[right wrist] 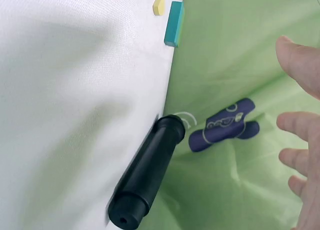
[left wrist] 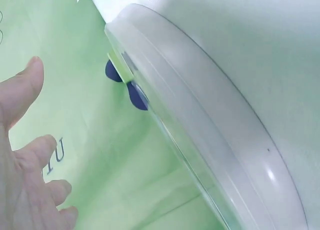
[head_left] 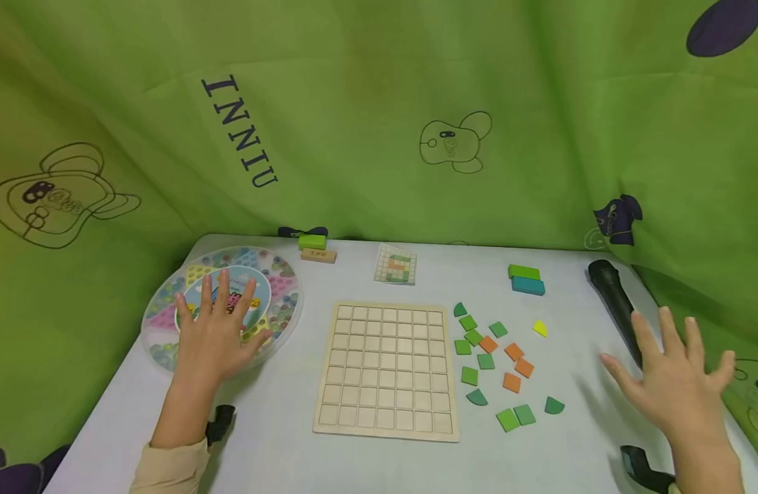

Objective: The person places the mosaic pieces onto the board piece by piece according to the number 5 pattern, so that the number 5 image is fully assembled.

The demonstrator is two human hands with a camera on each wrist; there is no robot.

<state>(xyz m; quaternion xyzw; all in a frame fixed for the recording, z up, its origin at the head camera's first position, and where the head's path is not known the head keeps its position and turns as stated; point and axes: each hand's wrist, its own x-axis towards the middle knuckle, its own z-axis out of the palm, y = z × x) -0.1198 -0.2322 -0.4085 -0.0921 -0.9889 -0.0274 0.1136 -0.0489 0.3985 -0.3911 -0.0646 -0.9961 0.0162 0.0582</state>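
Just right of the board (head_left: 386, 372), the tiles (head_left: 486, 361) lie nearer the right hand (head_left: 678, 384) — wide and empty beside the rod (head_left: 614, 302), whose far end leans boardward — than the left hand (head_left: 212, 346), also wide, over the disc (head_left: 263, 299) left of the board.

Green printed curtain (head_left: 348, 123) behind white table (head_left: 267, 439); green block (head_left: 313, 241) just behind wooden block (head_left: 318, 256), near back edge.

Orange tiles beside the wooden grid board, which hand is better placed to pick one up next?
Probably the right hand: it is empty, fingers spread, and nearer the orange tiles. The left hand looks farther off, with the wooden grid board between it and them.
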